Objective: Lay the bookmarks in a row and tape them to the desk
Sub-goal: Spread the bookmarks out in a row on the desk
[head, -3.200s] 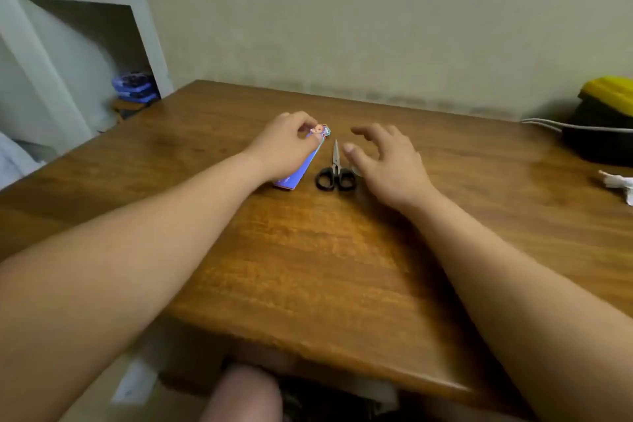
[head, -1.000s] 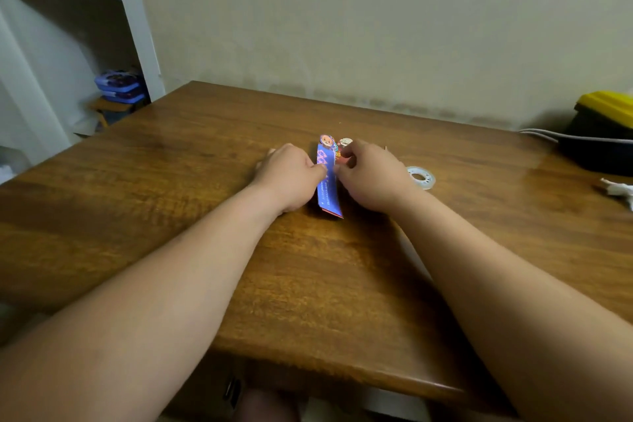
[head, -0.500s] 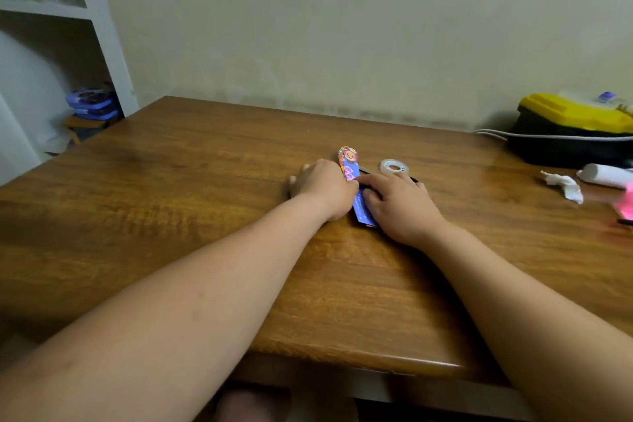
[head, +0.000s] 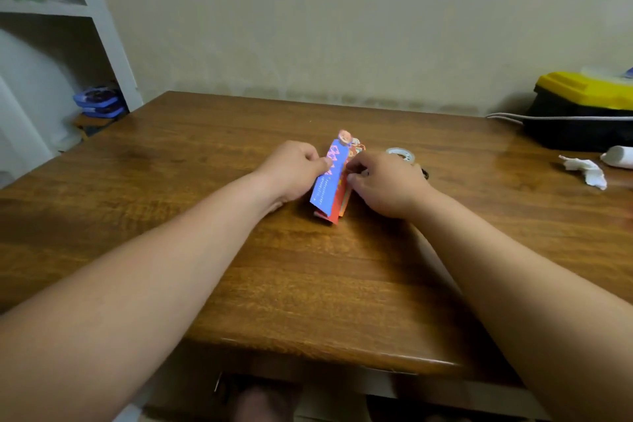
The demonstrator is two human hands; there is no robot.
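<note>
The left forearm (head: 164,271), entering at 8 o'clock, and the right forearm (head: 520,271), entering at 4 o'clock, are shown bare. The left hand (head: 291,169) and right hand (head: 387,185) are likewise uncovered. A blurred bare limb (head: 263,402) is glimpsed at 6 o'clock.

Three seconds ago my left hand (head: 291,171) pinches the blue bookmark (head: 329,178) alone while my right hand (head: 387,185) hovers open over the scissors (head: 425,174). Now both hands meet on the bookmarks just left of the tape roll (head: 400,154), which did not show then. Half a second ago my right hand lies flat over the stack; now its fingers curl and pinch the edge of a red bookmark (head: 342,202) that peeks out from under the blue one. The scissors, once in plain sight, now show only as a dark bit under my right hand, just near-right of the roll.
</note>
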